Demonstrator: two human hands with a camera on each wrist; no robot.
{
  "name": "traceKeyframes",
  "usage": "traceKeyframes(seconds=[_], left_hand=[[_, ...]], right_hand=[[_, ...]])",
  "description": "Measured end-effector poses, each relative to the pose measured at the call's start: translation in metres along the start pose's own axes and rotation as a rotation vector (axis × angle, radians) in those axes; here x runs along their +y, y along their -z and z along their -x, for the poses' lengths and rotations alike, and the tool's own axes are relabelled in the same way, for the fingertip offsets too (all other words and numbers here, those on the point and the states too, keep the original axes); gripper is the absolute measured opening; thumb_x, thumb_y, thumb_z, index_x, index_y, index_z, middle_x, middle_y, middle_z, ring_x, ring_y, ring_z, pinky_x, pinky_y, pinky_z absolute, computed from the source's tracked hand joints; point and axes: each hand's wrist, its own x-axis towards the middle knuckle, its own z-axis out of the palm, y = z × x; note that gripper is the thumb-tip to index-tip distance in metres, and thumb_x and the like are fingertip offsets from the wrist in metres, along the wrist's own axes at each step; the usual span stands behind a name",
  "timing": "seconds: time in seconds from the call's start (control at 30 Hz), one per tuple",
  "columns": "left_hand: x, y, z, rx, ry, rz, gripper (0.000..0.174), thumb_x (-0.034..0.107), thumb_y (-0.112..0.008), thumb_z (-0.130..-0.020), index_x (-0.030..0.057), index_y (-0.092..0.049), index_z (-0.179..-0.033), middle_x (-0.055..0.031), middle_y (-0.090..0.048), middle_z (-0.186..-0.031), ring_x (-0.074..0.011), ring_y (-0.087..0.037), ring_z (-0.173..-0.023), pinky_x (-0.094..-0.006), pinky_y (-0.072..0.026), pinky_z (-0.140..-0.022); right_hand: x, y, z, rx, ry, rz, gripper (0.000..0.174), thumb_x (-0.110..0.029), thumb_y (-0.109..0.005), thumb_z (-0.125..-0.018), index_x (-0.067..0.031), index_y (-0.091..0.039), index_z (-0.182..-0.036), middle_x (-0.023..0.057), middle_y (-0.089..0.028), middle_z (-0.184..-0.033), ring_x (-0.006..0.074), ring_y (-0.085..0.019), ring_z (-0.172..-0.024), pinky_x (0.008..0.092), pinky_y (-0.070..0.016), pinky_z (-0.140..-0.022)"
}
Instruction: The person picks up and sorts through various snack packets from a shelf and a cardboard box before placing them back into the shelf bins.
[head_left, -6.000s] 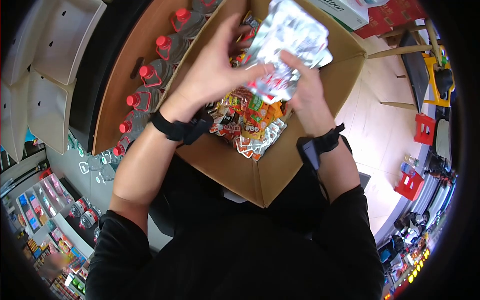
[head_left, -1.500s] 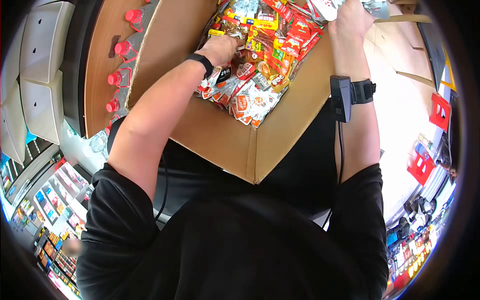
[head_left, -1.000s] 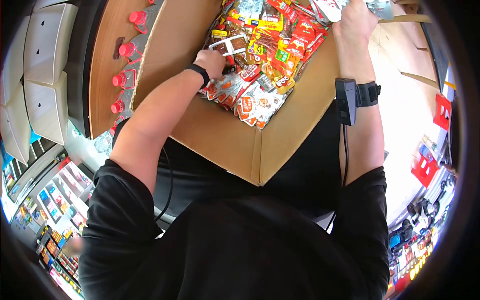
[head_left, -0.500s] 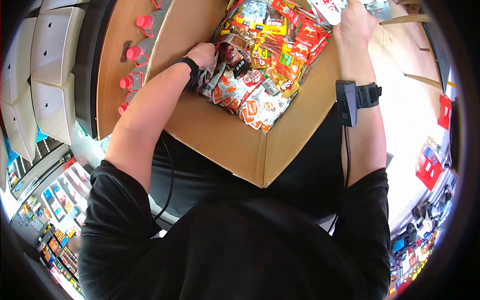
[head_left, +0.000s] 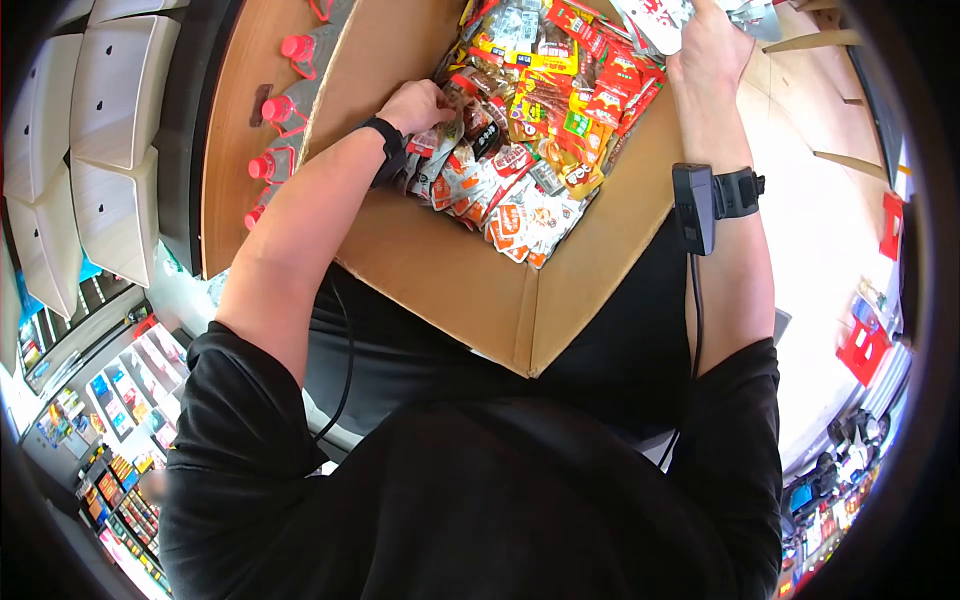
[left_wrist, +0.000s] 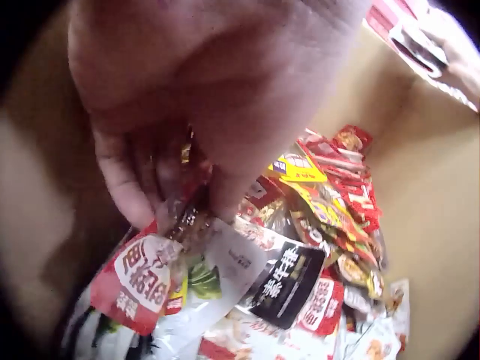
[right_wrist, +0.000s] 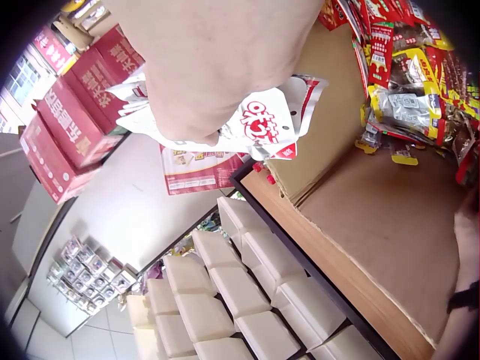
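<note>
My left hand (head_left: pixel 413 108) is down inside the cardboard box (head_left: pixel 455 300), near its left wall. In the left wrist view its thumb and fingers pinch a small snack packet (left_wrist: pixel 191 217) among others. A red-and-white packet (left_wrist: pixel 136 276) and a black-labelled packet (left_wrist: pixel 287 285) lie close below the fingertips. Colourful packets are heaped across the box bottom, with white-and-orange packets (head_left: pixel 535 222) at the near corner. My right hand (head_left: pixel 712 50) grips several silver-and-white pouches (right_wrist: pixel 262 124) beyond the box's right wall; its palm covers part of them.
Large red-capped bottles (head_left: pixel 285 110) line the box's left side on a brown wooden surface (head_left: pixel 225 190). Pale bins (head_left: pixel 115 100) stand farther left. Red cartons (right_wrist: pixel 79 112) and a pale floor show in the right wrist view. A chair leg (head_left: pixel 850 165) is at right.
Six seconds ago both hands were at the silver pouches over the box; now only the right holds them, off to the side. The left hand has since moved among the packets toward the left wall.
</note>
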Motion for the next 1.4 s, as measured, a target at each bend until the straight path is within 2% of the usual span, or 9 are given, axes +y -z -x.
traceKeyframes(seconds=[0.27,0.4,0.5,0.6,0.63,0.87,1.07,1.23,1.4], left_hand=[[-0.006,-0.022,-0.006,0.014,-0.046,-0.225,0.042,0.033,-0.078,-0.087,0.0039,-0.075,-0.117,-0.0222,-0.075,-0.106,-0.0381,-0.072,-0.1,-0.0436,-0.0564,-0.094],[0.013,-0.015,0.004,0.044,-0.124,0.107,0.044,0.032,-0.081,-0.089,0.0032,-0.073,-0.122,-0.0205,-0.075,-0.11,-0.0302,-0.073,-0.103,-0.0392,-0.0553,-0.093],[0.018,-0.008,0.001,-0.135,-0.142,0.591,0.033,0.017,-0.082,-0.09,-0.0029,-0.073,-0.115,-0.0078,-0.076,-0.101,-0.0131,-0.066,-0.091,-0.0323,-0.0547,-0.085],[0.015,-0.017,-0.006,-0.328,-0.33,0.755,0.028,0.017,-0.081,-0.091,-0.0011,-0.075,-0.111,-0.0052,-0.076,-0.096,-0.0121,-0.067,-0.088,-0.0304,-0.0543,-0.084],[0.019,-0.019,-0.005,-0.424,-0.314,0.647,0.017,0.011,-0.076,-0.095,0.0042,-0.075,-0.111,0.0031,-0.071,-0.097,-0.0069,-0.063,-0.091,-0.0268,-0.0518,-0.085],[0.042,-0.027,0.018,-0.336,-0.375,0.106,0.042,0.002,-0.077,-0.085,0.0122,-0.07,-0.125,-0.01,-0.075,-0.109,-0.0237,-0.071,-0.103,-0.0371,-0.0553,-0.094],[0.024,-0.045,0.02,0.437,-0.68,-0.517,0.026,0.013,-0.056,-0.097,0.0107,-0.066,-0.121,-0.0066,-0.067,-0.126,-0.0276,-0.063,-0.12,-0.0418,-0.0499,-0.101],[0.016,-0.051,0.023,0.058,-0.493,-0.953,0.031,0.018,-0.051,-0.101,0.0142,-0.065,-0.128,-0.0025,-0.076,-0.103,-0.021,-0.067,-0.113,-0.0403,-0.0456,-0.105],[0.011,-0.041,0.031,0.063,-0.554,-1.033,0.023,0.019,-0.056,-0.096,0.0159,-0.071,-0.114,-0.0027,-0.074,-0.098,-0.0193,-0.069,-0.104,-0.0366,-0.0482,-0.096]], right_hand=[[0.007,-0.002,-0.007,0.084,0.075,-0.04,0.04,0.0,-0.069,-0.093,0.0006,-0.054,-0.13,0.0137,-0.071,-0.104,0.027,-0.075,-0.081,0.0384,-0.0655,-0.064],[0.004,-0.01,-0.001,0.086,0.16,-0.033,0.044,0.005,-0.068,-0.092,0.0002,-0.053,-0.133,0.0144,-0.07,-0.11,0.0279,-0.075,-0.087,0.0393,-0.0662,-0.068],[0.005,-0.009,-0.001,0.068,0.182,-0.043,0.045,0.007,-0.068,-0.091,0.0001,-0.052,-0.133,0.0148,-0.07,-0.111,0.0283,-0.074,-0.088,0.0392,-0.0662,-0.068],[0.006,-0.004,-0.006,0.049,0.08,-0.022,0.042,0.003,-0.067,-0.093,0.0015,-0.053,-0.132,0.0149,-0.07,-0.11,0.0271,-0.075,-0.086,0.0386,-0.0658,-0.067],[0.006,-0.001,-0.006,0.046,0.024,-0.011,0.04,0.001,-0.067,-0.094,0.0022,-0.053,-0.132,0.015,-0.07,-0.11,0.0265,-0.075,-0.086,0.0384,-0.0657,-0.067],[0.0,-0.02,0.003,0.072,0.207,-0.059,0.046,0.007,-0.066,-0.092,0.0029,-0.05,-0.135,0.0156,-0.067,-0.116,0.029,-0.073,-0.095,0.0398,-0.0659,-0.076],[-0.004,-0.022,0.004,0.084,0.249,-0.034,0.055,0.014,-0.064,-0.088,0.0012,-0.047,-0.139,0.0162,-0.062,-0.127,0.03,-0.069,-0.11,0.0422,-0.0632,-0.087],[-0.002,-0.017,0.003,0.089,0.241,-0.051,0.053,0.012,-0.066,-0.088,0.0013,-0.049,-0.138,0.016,-0.064,-0.124,0.0293,-0.07,-0.107,0.0412,-0.0637,-0.084],[0.0,-0.014,0.002,0.061,0.182,-0.075,0.049,0.01,-0.066,-0.089,0.0029,-0.051,-0.135,0.0156,-0.067,-0.118,0.0294,-0.072,-0.1,0.041,-0.0647,-0.078]])
